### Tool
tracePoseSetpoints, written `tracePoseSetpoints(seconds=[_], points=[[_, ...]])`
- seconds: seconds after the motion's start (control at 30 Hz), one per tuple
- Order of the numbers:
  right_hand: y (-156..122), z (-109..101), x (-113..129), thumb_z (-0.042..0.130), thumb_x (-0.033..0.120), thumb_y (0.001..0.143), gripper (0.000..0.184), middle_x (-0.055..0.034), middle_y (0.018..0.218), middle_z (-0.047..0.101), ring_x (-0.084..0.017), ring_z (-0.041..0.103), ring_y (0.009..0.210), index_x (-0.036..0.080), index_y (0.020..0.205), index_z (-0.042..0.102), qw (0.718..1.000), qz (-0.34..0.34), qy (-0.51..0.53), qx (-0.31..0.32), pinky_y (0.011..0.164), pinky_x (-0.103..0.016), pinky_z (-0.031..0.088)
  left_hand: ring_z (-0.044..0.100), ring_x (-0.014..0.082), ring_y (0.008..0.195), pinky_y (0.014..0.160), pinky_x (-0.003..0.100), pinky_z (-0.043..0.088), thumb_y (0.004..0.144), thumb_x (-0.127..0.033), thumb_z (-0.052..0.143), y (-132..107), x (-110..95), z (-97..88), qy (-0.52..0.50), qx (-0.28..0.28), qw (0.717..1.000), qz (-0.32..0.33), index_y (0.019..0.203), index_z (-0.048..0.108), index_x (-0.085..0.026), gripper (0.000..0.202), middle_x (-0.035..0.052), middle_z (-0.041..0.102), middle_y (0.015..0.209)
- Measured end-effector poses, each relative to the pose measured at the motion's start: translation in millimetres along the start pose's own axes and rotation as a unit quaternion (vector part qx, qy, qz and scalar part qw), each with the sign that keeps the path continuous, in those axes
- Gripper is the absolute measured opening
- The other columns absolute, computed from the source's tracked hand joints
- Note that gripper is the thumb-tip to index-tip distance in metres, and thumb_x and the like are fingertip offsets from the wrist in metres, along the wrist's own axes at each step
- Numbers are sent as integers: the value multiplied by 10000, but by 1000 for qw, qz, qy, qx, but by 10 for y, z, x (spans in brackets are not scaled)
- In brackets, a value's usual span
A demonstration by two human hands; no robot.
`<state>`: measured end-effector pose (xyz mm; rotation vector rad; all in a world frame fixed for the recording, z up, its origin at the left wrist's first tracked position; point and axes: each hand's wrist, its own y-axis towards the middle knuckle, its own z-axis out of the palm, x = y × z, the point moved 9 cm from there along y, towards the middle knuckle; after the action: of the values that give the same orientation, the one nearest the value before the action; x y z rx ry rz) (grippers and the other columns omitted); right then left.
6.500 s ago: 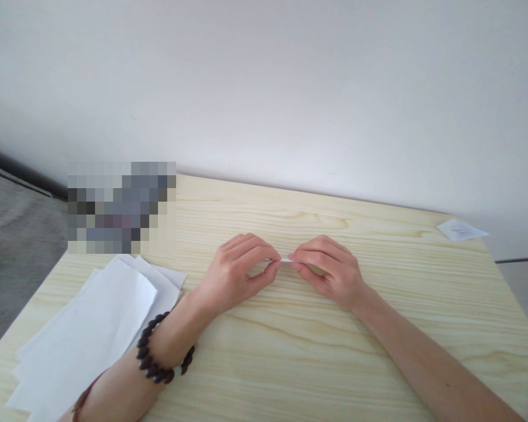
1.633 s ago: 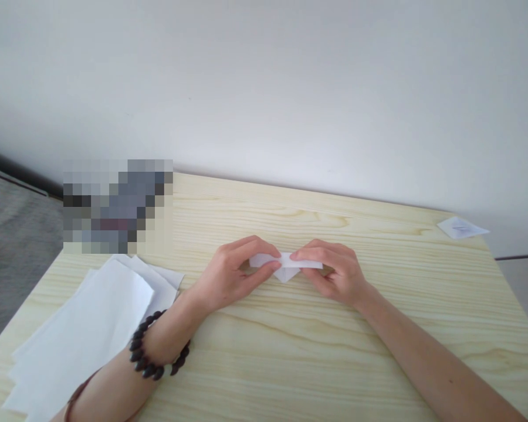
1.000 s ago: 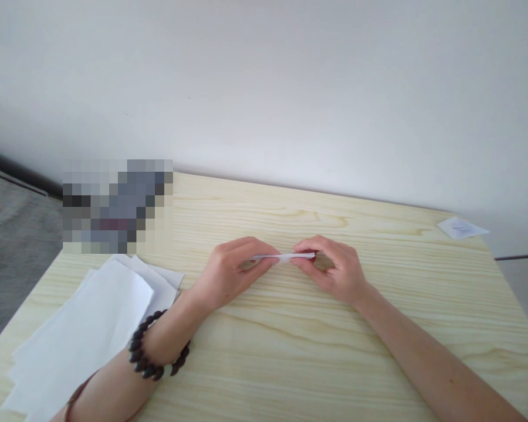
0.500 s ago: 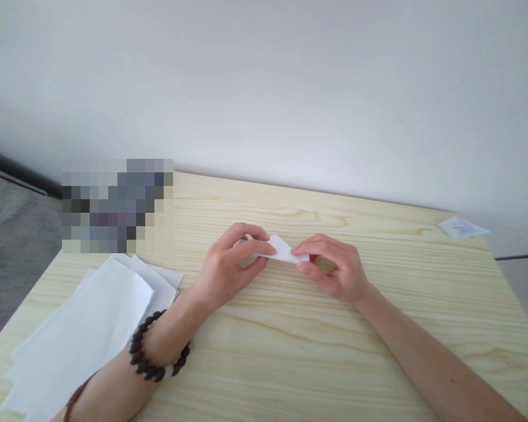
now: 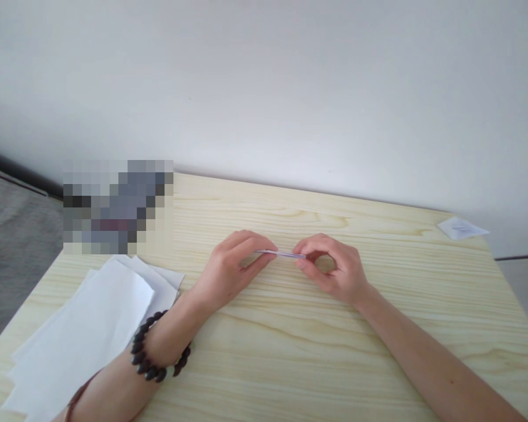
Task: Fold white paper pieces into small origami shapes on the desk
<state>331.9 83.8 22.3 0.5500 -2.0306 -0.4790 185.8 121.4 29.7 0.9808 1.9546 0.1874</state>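
Note:
A small folded white paper piece (image 5: 285, 254) is held just above the middle of the light wooden table (image 5: 290, 351), seen edge-on as a thin strip. My left hand (image 5: 231, 269), with a dark bead bracelet on its wrist, pinches the paper's left end between thumb and fingers. My right hand (image 5: 332, 266) pinches the right end the same way. Both hands rest near the tabletop, fingertips almost meeting over the paper.
A loose stack of white paper sheets (image 5: 83, 334) lies at the table's near left. A small folded paper item (image 5: 462, 227) sits at the far right corner. A blurred-out patch (image 5: 118, 205) covers the far left corner. A plain wall runs behind.
The folded paper has been turned from showing its flat face to lying edge-on between my fingers. Both hands stay in the same spot.

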Motion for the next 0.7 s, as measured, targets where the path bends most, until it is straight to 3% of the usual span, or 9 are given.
tracePoseSetpoints(seconds=[0.23, 0.47, 0.6, 0.7], points=[[11, 4, 30, 498, 108, 867, 141, -76, 947, 697, -169, 681, 883, 205, 945, 562, 1000, -3, 16, 22, 710, -290, 561, 586, 167, 865, 762, 318, 486, 845, -175, 643, 18, -47, -131, 80, -50, 995, 17, 852, 674, -217, 53, 45, 634, 904], [-8, -17, 37, 552, 73, 812, 223, -83, 980, 706, -199, 672, 995, 219, 979, 562, 999, -32, 1, -6, 707, -291, 580, 595, 152, 815, 757, 322, 438, 858, -131, 614, 0, -34, -150, 122, -63, 990, 19, 876, 633, -214, 87, 22, 636, 856], [1, -15, 46, 586, 111, 822, 174, -89, 1062, 699, -168, 699, 874, 225, 953, 581, 999, -38, -32, -11, 671, -263, 585, 646, 150, 847, 809, 327, 445, 887, -150, 582, 8, -38, -127, 97, -51, 994, 17, 899, 583, -203, 55, 25, 700, 895], [14, -21, 28, 580, 126, 849, 136, -65, 986, 715, -145, 702, 783, 221, 944, 594, 999, -21, -45, -12, 640, -240, 574, 653, 143, 813, 794, 313, 462, 895, -167, 577, 8, -68, -77, 91, -29, 995, 32, 916, 571, -200, 39, 21, 718, 880]])
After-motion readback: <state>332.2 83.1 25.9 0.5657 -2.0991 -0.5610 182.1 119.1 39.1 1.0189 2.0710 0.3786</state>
